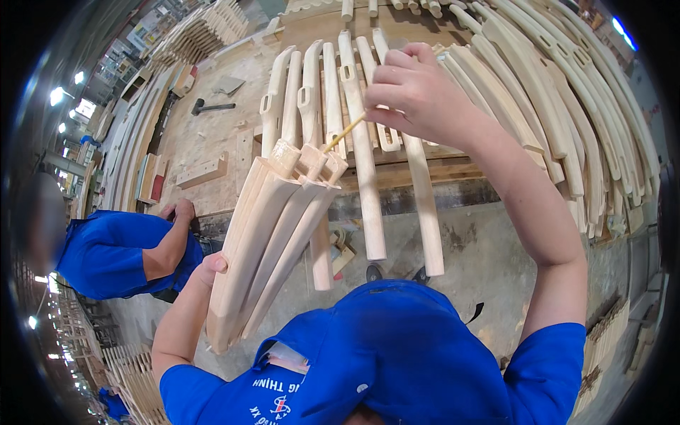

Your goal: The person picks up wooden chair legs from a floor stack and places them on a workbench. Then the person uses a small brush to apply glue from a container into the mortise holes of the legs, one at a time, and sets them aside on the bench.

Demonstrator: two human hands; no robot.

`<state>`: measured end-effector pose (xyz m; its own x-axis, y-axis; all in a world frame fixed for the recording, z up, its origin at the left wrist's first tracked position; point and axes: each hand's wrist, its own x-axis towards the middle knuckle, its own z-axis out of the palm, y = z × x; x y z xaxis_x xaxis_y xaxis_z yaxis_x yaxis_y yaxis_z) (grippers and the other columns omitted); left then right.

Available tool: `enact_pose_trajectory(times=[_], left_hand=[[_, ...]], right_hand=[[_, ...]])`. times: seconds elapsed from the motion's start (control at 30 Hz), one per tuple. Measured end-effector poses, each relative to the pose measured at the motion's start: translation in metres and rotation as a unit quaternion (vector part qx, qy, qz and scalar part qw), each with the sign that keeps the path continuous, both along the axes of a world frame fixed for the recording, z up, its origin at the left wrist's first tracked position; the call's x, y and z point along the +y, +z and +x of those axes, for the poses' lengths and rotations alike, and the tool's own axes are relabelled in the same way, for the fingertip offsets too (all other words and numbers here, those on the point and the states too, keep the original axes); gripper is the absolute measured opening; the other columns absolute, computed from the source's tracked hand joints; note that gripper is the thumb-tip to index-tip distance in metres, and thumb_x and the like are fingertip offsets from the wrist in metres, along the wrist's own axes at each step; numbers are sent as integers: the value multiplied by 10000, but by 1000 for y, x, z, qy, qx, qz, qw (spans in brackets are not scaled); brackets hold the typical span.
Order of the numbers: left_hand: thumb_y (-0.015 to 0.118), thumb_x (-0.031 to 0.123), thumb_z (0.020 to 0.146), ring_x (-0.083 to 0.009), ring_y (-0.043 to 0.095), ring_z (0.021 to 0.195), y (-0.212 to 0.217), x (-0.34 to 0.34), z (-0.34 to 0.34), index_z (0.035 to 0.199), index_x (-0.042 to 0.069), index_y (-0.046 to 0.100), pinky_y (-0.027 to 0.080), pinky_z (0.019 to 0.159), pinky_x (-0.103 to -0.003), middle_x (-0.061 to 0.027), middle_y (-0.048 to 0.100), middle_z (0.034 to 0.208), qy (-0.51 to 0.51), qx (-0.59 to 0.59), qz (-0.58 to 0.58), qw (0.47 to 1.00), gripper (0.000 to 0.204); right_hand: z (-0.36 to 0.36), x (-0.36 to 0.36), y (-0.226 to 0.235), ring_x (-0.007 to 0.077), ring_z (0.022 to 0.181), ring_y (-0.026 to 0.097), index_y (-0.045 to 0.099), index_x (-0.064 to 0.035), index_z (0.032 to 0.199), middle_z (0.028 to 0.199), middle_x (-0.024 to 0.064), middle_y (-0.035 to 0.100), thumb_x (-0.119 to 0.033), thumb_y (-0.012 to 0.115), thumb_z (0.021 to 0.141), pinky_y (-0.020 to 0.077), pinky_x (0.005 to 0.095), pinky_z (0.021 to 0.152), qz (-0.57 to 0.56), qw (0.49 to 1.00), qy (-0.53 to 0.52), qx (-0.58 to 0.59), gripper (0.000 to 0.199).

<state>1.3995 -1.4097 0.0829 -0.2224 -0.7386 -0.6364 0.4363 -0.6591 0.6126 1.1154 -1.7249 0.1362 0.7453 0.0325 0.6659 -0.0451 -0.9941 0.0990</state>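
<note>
My left hand grips a bundle of three pale curved wooden legs from below, holding them upright with their tenon ends up. My right hand is raised above them and pinches a thin wooden stick. The stick's tip touches the top end of the bundle, near the tenon ends. My blue shirt fills the lower middle of the view.
A plywood workbench lies ahead, with rows of similar curved wooden parts spread over its middle and right. A hammer and wood blocks lie on its left. A person in a blue shirt leans at the bench to my left.
</note>
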Motion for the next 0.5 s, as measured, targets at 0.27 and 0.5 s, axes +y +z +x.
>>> enact_pose_trajectory(times=[0.27,0.5], left_hand=[[679,417,680,-271,601,1012,-2,13,6,1304,-13,444,484,879,-367,-192,573,1172,38,-10,-12,999,794],[667,432,694,-268,602,1010,4,26,51,1302,-12,448,484,876,-367,-192,574,1169,236,-153,-84,956,784]], right_hand=[[15,1,-1,161,798,490,520,-139,704,753,-25,508,-163,705,723,320,374,863,-12,999,11,-47,187],[7,10,-4,151,790,514,551,-145,703,740,-22,518,-132,713,689,361,356,824,-52,995,-17,-80,163]])
